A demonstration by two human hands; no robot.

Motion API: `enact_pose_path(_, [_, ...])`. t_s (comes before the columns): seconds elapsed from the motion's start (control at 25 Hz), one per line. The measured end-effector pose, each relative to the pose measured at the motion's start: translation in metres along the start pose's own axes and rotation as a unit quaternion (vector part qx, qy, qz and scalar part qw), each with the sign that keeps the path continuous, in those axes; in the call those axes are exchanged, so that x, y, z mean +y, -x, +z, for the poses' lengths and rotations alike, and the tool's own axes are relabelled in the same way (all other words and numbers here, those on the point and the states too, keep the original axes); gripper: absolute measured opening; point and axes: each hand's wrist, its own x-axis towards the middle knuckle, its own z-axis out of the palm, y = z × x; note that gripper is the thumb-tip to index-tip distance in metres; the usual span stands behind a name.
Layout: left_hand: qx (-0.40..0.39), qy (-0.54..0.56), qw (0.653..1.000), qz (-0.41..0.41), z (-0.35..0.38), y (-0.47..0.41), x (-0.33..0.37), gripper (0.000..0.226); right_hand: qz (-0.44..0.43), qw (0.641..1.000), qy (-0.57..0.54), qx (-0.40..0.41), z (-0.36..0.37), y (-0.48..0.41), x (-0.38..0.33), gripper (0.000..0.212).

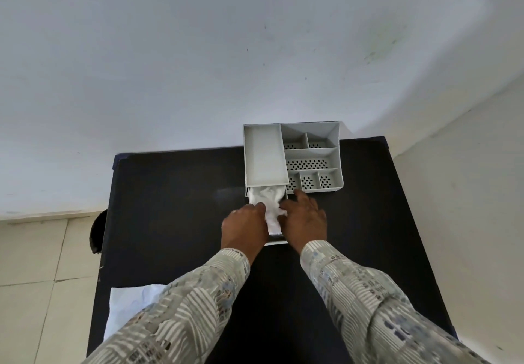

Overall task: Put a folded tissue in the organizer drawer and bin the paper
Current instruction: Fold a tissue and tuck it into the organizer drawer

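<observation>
A grey organizer (312,155) with several compartments stands at the far edge of the black table (175,210). Its drawer (276,241) is pulled out toward me. A white tissue (269,202) lies bunched inside the drawer. My left hand (243,229) presses on the tissue's left side, fingers curled onto it. My right hand (304,217) touches the tissue's right side, with its index finger stretched toward the organizer's front. A white sheet of paper (127,309) lies at the table's near left corner, partly hidden under my left sleeve.
A pale wall rises behind the table and another wall stands at the right. The floor at the left is tiled. A dark rounded object (97,231) sits beside the table's left edge.
</observation>
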Motion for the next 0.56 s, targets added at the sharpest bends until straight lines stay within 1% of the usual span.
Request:
enact_pose_path(0.08, [-0.018, -0.064, 0.998, 0.024, -0.003, -0.003, -0.001, 0.019, -0.010, 1.000, 0.022, 0.005, 0.003, 0.004, 0.000, 0.040])
enact_pose_path(0.16, [-0.016, -0.077, 0.996, 0.043, -0.005, -0.005, -0.002, 0.018, -0.035, 0.997, 0.042, 0.056, 0.003, 0.014, -0.001, 0.047])
enact_pose_path(0.2, [-0.007, -0.076, 0.996, 0.054, -0.006, -0.002, -0.003, 0.021, -0.051, 0.995, 0.050, 0.076, 0.004, 0.020, -0.002, 0.052])
enact_pose_path(0.24, [0.004, -0.075, 0.995, 0.064, -0.008, 0.003, -0.004, 0.029, -0.061, 0.994, 0.064, 0.066, 0.004, 0.025, -0.003, 0.058])
enact_pose_path(0.32, [0.023, -0.069, 0.994, 0.081, -0.006, 0.018, -0.006, 0.052, -0.049, 0.994, 0.101, -0.017, 0.005, 0.025, -0.004, 0.065])
enact_pose_path(0.36, [0.019, -0.071, 0.993, 0.091, -0.004, 0.025, -0.008, 0.062, -0.032, 0.990, 0.123, -0.055, 0.005, 0.021, -0.004, 0.067])
enact_pose_path(0.44, [-0.026, -0.101, 0.989, 0.106, 0.002, 0.034, -0.015, 0.080, -0.011, 0.985, 0.138, -0.105, 0.002, 0.006, -0.003, 0.069])
enact_pose_path(0.48, [-0.051, -0.119, 0.985, 0.111, 0.004, 0.035, -0.019, 0.085, -0.009, 0.984, 0.128, -0.128, -0.001, -0.002, -0.003, 0.071])
enact_pose_path(0.56, [-0.075, -0.148, 0.979, 0.118, 0.006, 0.032, -0.024, 0.085, -0.017, 0.982, 0.082, -0.168, -0.007, -0.012, -0.005, 0.074])
